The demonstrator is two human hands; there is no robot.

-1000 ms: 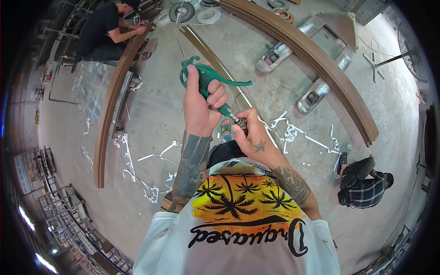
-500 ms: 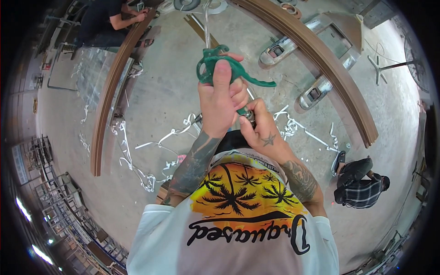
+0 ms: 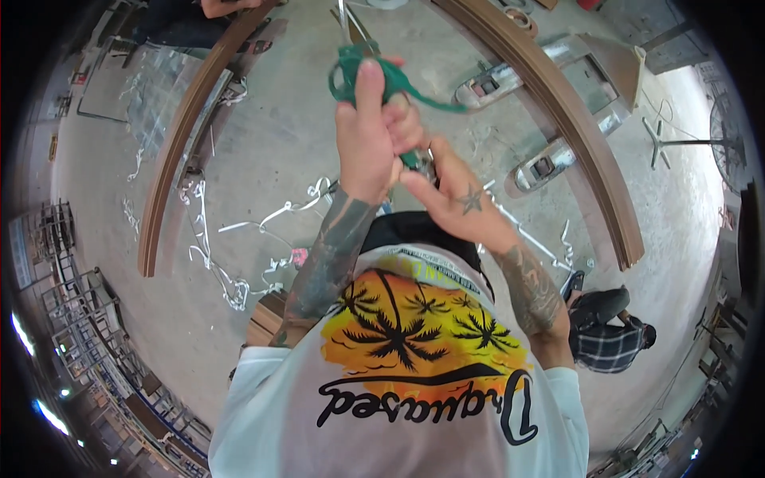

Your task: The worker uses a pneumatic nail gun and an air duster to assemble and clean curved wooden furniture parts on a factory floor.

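Note:
A green air blow gun with a long metal nozzle points away from me, in front of my chest. My left hand is wrapped round its handle, thumb lying along the top. The curved green lever sticks out to the right past my fingers. Close below, my right hand closes at the butt of the handle, where a metal fitting shows between its fingers and thumb. My palms hide much of the handle.
Long brown profile bundles stand at left and right. White strips litter the concrete floor. Shiny metal frames and a fan stand are at right. One person crouches at lower right; another is at upper left.
Both hands and the blow gun sit higher and slightly left in the picture. The whole view has shifted a little. My grip looks the same.

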